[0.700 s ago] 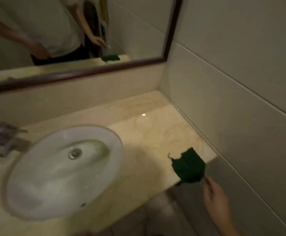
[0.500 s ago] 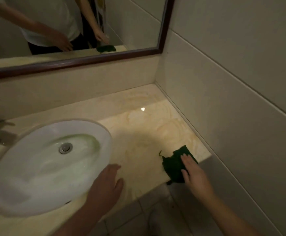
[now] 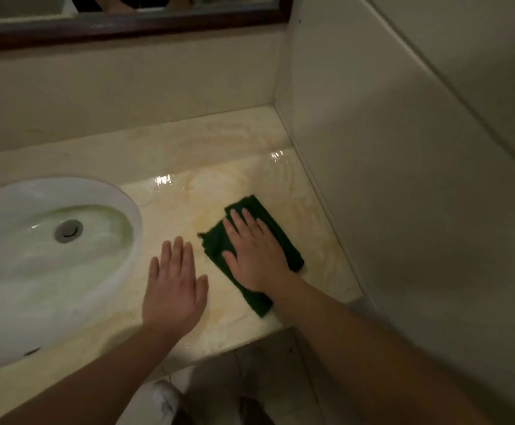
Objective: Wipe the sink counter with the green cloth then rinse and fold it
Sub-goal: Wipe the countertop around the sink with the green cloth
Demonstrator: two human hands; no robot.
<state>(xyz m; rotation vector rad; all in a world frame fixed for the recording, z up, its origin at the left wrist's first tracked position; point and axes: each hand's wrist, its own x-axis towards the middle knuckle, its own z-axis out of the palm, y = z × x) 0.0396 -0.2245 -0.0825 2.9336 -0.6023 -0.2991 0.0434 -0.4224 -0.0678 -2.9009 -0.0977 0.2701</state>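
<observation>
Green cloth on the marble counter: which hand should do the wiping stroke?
Right. The right hand already lies flat on the dark green cloth, while the left hand rests on the bare beige marble counter beside the white oval sink.

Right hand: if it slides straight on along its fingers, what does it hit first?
Likely nothing until the back wall. The right hand, flat on the green cloth, points up-counter; bare counter lies ahead.

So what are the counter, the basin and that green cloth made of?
Counter: polished marble or a lookalike, judging by cream-yellow veining and glossy reflections. Basin: probably glazed white ceramic, smooth and shiny. Green cloth: soft matte fabric, perhaps microfibre, folded flat under the right hand.
</observation>
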